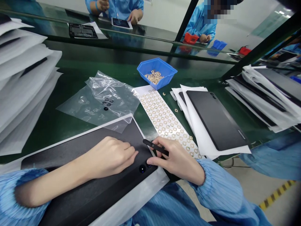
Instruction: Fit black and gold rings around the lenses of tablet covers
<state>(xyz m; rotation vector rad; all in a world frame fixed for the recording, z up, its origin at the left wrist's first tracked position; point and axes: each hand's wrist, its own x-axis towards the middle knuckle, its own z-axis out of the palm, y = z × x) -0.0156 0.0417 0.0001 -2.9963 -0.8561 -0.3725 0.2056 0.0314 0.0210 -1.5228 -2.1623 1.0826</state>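
**Tweezers over panel, near lens**

Right hand [176, 160] pinches tweezers [155, 147] between thumb and fingers, tip over the black panel [98, 194]. Left hand [108, 157] rests on panel, fingers loosely curled, holding nothing. Lens [142, 169] sits between both hands. Sticker sheet [164, 119] lies just past right fingers; blue bin [156, 72] farther beyond; plastic bag [103, 103] past left fingers.

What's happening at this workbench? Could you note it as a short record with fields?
Left hand: resting on a dark tablet-like panel
Right hand: holding black tweezers, near two round lenses
Nearby: sheet of ring-shaped stickers; blue bin; clear plastic bag
Across bench: co-worker
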